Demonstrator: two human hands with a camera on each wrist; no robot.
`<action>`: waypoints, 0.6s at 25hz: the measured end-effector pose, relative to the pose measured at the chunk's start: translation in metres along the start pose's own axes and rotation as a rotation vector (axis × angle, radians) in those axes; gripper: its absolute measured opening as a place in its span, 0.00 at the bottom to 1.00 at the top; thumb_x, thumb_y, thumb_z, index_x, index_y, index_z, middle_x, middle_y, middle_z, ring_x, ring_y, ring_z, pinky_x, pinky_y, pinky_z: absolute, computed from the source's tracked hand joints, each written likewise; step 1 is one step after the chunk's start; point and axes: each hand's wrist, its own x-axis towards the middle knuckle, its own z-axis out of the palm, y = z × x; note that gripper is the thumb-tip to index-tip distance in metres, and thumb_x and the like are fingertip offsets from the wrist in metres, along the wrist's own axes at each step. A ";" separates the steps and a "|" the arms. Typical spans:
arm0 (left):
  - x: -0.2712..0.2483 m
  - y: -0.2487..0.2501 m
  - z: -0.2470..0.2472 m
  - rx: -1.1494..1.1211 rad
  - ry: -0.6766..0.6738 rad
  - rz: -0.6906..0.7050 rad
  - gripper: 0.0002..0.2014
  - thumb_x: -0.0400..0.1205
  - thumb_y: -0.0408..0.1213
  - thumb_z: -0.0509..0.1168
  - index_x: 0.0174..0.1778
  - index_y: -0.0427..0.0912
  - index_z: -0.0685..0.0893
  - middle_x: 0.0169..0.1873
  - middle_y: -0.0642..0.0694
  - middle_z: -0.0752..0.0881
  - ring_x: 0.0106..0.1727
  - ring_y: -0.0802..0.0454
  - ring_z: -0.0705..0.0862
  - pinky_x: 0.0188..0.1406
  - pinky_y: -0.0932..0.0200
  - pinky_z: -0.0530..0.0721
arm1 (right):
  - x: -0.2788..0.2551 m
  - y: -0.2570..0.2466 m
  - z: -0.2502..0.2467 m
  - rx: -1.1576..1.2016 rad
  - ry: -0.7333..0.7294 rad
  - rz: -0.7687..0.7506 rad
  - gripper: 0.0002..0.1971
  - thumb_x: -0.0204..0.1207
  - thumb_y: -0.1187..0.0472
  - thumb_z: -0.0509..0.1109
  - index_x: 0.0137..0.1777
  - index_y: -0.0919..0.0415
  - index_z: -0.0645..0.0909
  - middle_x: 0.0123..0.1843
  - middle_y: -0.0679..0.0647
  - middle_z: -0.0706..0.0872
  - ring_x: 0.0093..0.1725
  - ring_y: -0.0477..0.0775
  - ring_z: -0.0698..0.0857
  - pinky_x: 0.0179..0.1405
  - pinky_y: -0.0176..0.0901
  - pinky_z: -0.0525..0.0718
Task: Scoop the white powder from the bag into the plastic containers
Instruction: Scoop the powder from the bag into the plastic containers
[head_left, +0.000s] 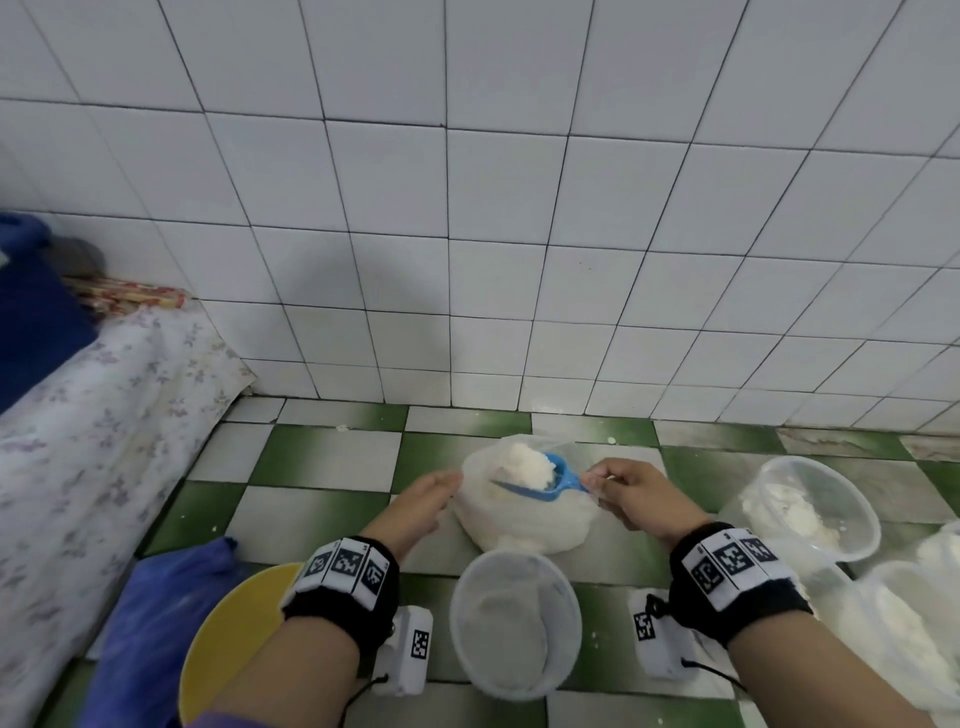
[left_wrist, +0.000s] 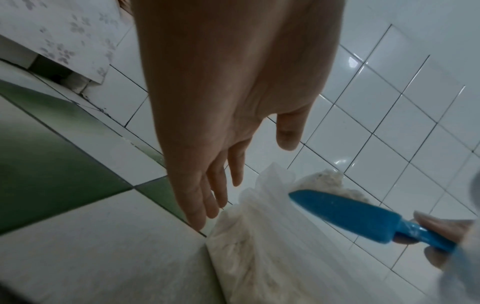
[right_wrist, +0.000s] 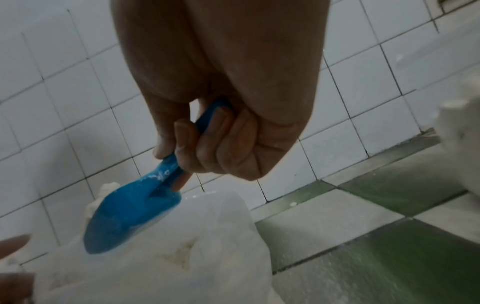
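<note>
A clear plastic bag (head_left: 524, 519) of white powder sits on the green-and-white tiled floor by the wall. My right hand (head_left: 623, 493) grips the handle of a blue scoop (head_left: 550, 480), which is heaped with powder just above the bag's mouth. The right wrist view shows its fingers curled round the scoop (right_wrist: 132, 214) handle. My left hand (head_left: 431, 493) lies with straight fingers at the bag's left side; in the left wrist view its fingertips (left_wrist: 200, 222) reach the bag (left_wrist: 249, 246) edge. A round plastic container (head_left: 514, 618) holding some powder stands in front of the bag.
Further clear containers (head_left: 815, 506) with powder stand to the right. A yellow bowl (head_left: 228, 623) and blue cloth (head_left: 156, 623) lie at lower left. A floral-covered mattress (head_left: 93, 426) runs along the left. The tiled wall rises just behind the bag.
</note>
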 end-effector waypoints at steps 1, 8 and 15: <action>-0.004 -0.002 -0.001 -0.002 0.007 0.007 0.24 0.85 0.56 0.58 0.74 0.46 0.73 0.69 0.49 0.78 0.69 0.51 0.76 0.70 0.53 0.74 | -0.006 -0.004 -0.003 -0.003 0.003 -0.007 0.09 0.80 0.59 0.68 0.45 0.64 0.84 0.26 0.51 0.72 0.22 0.44 0.66 0.19 0.32 0.64; -0.026 -0.012 -0.002 -0.084 0.061 0.024 0.18 0.84 0.51 0.63 0.65 0.44 0.77 0.62 0.49 0.80 0.63 0.52 0.80 0.61 0.55 0.81 | -0.053 -0.020 -0.017 -0.019 -0.066 -0.079 0.09 0.80 0.58 0.68 0.41 0.60 0.84 0.21 0.45 0.72 0.21 0.44 0.64 0.21 0.33 0.62; -0.040 -0.024 0.004 -0.191 -0.027 0.022 0.14 0.83 0.46 0.67 0.55 0.38 0.83 0.53 0.42 0.87 0.50 0.47 0.84 0.49 0.57 0.85 | -0.087 -0.008 -0.008 -0.080 -0.224 -0.062 0.07 0.78 0.59 0.71 0.41 0.61 0.86 0.25 0.51 0.72 0.22 0.44 0.65 0.20 0.31 0.63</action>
